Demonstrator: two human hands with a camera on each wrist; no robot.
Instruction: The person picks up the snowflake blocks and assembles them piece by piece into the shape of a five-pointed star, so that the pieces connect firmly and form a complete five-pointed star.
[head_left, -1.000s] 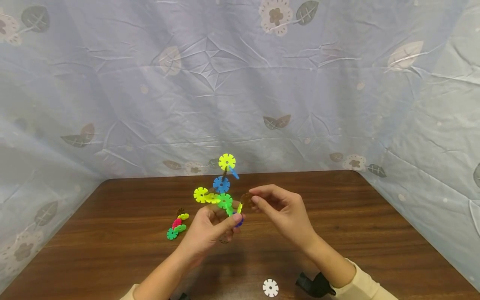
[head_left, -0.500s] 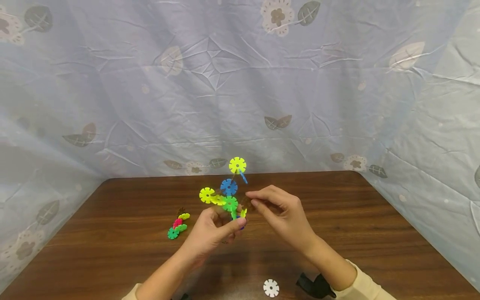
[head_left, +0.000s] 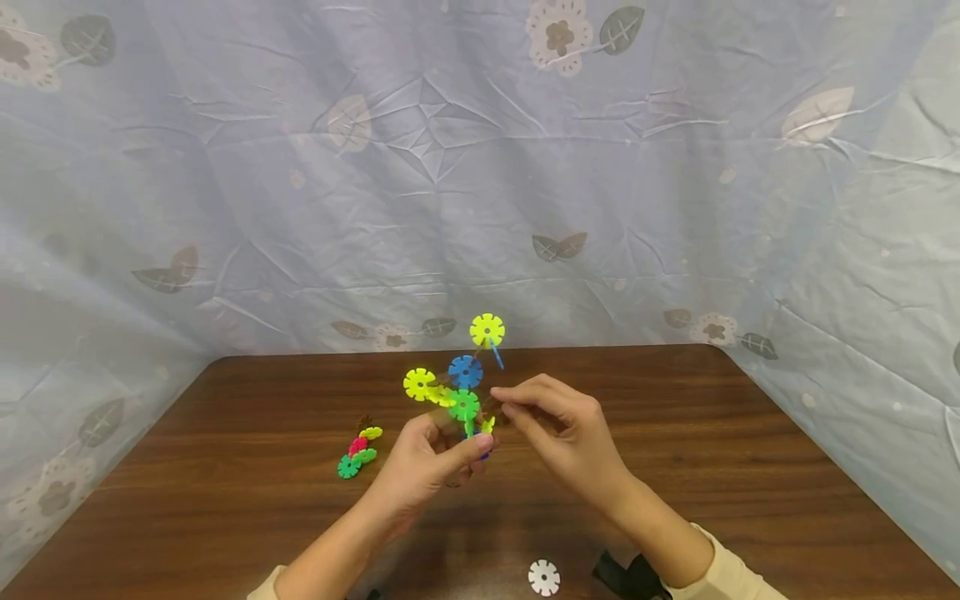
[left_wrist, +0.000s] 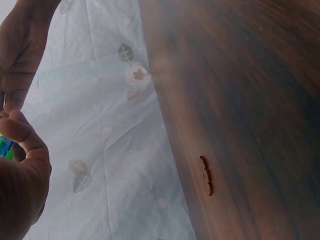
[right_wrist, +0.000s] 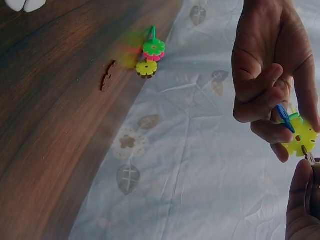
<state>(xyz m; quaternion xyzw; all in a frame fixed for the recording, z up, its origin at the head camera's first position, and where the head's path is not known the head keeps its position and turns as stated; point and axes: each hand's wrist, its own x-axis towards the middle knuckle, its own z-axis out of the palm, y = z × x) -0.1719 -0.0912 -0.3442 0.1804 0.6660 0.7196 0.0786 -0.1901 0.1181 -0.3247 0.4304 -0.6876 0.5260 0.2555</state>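
Note:
In the head view my left hand (head_left: 427, 462) grips a built-up cluster of interlocking notched plastic discs between thumb and fingers. A yellow disc (head_left: 487, 331) tops it, a blue disc (head_left: 466, 372) and a green disc (head_left: 463, 405) sit below, and another yellow disc (head_left: 419, 384) juts left. A dark blue disc is partly hidden by the thumb. My right hand (head_left: 570, 425) pinches a brown disc (head_left: 492, 407) at the cluster's right side. From the right wrist, this brown disc (right_wrist: 310, 159) meets the notched edge of a yellow disc (right_wrist: 299, 137) near the left hand.
On the brown wooden table (head_left: 712, 467), a short joined string of discs (head_left: 358, 447) lies left of the hands. A white disc (head_left: 543, 577) and a black strap (head_left: 632, 577) are near the front edge. One brown disc (left_wrist: 206, 175) lies flat. Patterned cloth (head_left: 420, 208) hangs behind.
The left hand has shifted slightly right with the disc cluster, which has turned a little. The right hand's brown disc now overlaps the cluster's lower right side; that hand has barely moved.

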